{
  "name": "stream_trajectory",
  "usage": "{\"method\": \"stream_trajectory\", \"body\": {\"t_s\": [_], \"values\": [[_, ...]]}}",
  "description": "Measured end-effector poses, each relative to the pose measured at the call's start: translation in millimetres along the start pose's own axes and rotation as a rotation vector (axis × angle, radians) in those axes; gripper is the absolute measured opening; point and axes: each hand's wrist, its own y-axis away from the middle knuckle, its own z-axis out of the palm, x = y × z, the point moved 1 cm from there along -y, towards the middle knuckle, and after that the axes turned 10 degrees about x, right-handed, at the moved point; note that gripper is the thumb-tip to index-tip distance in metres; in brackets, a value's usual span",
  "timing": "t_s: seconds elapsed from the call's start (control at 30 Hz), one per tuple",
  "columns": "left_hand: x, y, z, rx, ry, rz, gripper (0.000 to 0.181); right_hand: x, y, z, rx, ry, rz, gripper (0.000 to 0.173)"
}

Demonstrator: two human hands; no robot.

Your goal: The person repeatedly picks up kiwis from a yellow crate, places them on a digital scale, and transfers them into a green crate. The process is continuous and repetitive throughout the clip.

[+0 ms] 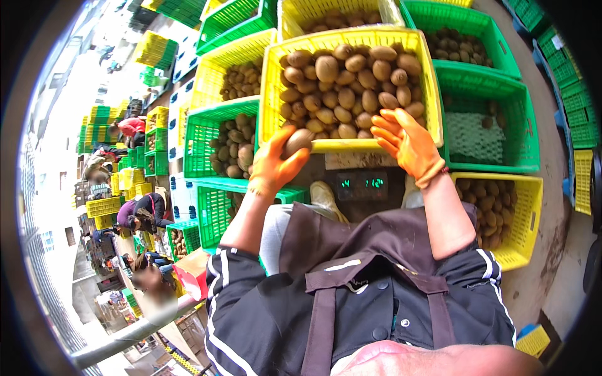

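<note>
A yellow plastic crate (352, 146) stands before me, well filled with brown kiwifruit (345, 98). My left hand (273, 164), in an orange rubber glove, grips one large kiwifruit (299, 141) near the crate's front left corner. My right hand (405, 141), gloved the same way, hovers at the front right edge with its fingers spread and nothing in them. Whether its fingertips touch the fruit below, I cannot tell. Under the crate's near side sits a scale display (362, 185) with lit green digits.
Left of me, a green crate (221, 181) and others hold kiwifruit. At right, a green crate (531, 127) holds a few fruits and white foam netting (475, 136); a yellow crate (529, 235) is nearer. Several people (141, 211) work among crates far left, beyond a metal rail (117, 340).
</note>
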Motion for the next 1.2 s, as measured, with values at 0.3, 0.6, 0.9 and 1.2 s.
{"method": "stream_trajectory", "body": {"t_s": [0.3, 0.6, 0.9, 1.2], "values": [[-112, 142, -128, -0.19, -0.835, -0.488, 0.055, 4, -1, 1, 0.069, -0.076, 0.016, 0.036], [-48, -60, 24, 0.183, -0.298, 0.295, 0.056, 8, -16, -4, 0.062, -0.063, 0.024, 0.036], [-8, -187, 172, -0.142, -0.884, -0.191, 0.078, 2, -13, -5, 0.1, -0.026, 0.046, 0.044], [-55, -202, 139, -0.337, -0.06, -0.396, 0.059, -3, -7, -5, 0.11, -0.017, -0.01, 0.036]]}}
